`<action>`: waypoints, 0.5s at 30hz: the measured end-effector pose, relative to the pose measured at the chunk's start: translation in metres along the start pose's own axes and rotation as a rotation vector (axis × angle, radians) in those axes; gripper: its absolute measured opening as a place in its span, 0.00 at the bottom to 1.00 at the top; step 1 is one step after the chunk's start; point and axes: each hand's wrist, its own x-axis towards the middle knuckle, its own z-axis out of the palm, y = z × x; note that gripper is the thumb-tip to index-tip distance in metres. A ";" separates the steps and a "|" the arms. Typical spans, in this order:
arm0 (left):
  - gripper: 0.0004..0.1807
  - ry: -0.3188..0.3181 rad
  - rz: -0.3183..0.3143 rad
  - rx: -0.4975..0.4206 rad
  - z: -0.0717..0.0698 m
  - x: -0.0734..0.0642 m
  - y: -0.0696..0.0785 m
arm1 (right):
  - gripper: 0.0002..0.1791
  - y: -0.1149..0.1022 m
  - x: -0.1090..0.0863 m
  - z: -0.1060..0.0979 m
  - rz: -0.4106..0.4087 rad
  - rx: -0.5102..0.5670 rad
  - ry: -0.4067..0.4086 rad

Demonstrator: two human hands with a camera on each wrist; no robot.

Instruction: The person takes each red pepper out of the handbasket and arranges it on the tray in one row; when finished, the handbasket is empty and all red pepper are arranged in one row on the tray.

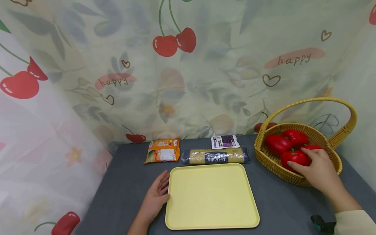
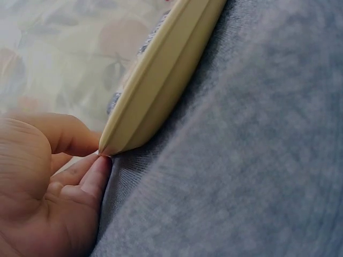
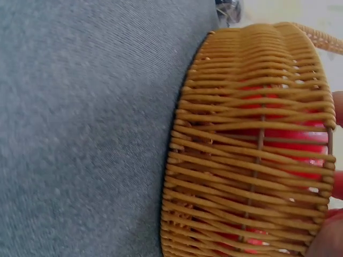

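A pale yellow tray (image 1: pixel 212 196) lies on the grey cloth. My left hand (image 1: pixel 154 196) is at its left edge, the thumb touching the rim and the fingers loosely extended alongside. The left wrist view shows the fingertips of that hand (image 2: pixel 59 176) against the tray's rim (image 2: pixel 161 80). To the right stands a wicker basket (image 1: pixel 271 165) holding several red bell peppers (image 1: pixel 277 145). My right hand (image 1: pixel 321 169) reaches into it, thumb and fingers around the front bell pepper (image 1: pixel 293 159). In the right wrist view the basket's woven side (image 3: pixel 241 160) hides most of the hand.
Behind the tray lie a spaghetti pack (image 1: pixel 215 156), an orange snack bag (image 1: pixel 163 150) and a small white-and-purple packet (image 1: pixel 225 142). The basket's tall handle (image 1: pixel 311 99) arches over it. A dark object (image 1: pixel 322 225) is beside the right sleeve. A printed curtain (image 1: pixel 205 81) closes off the back.
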 end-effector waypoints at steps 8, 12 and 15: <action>0.50 0.004 -0.027 0.038 -0.001 0.000 -0.001 | 0.42 0.003 0.000 -0.006 0.013 0.102 0.002; 0.50 -0.006 -0.025 0.045 -0.001 0.000 0.001 | 0.43 0.000 0.000 -0.007 0.008 0.158 0.000; 0.49 -0.021 -0.013 0.045 -0.002 0.000 0.001 | 0.46 -0.007 -0.001 -0.008 -0.006 0.189 -0.006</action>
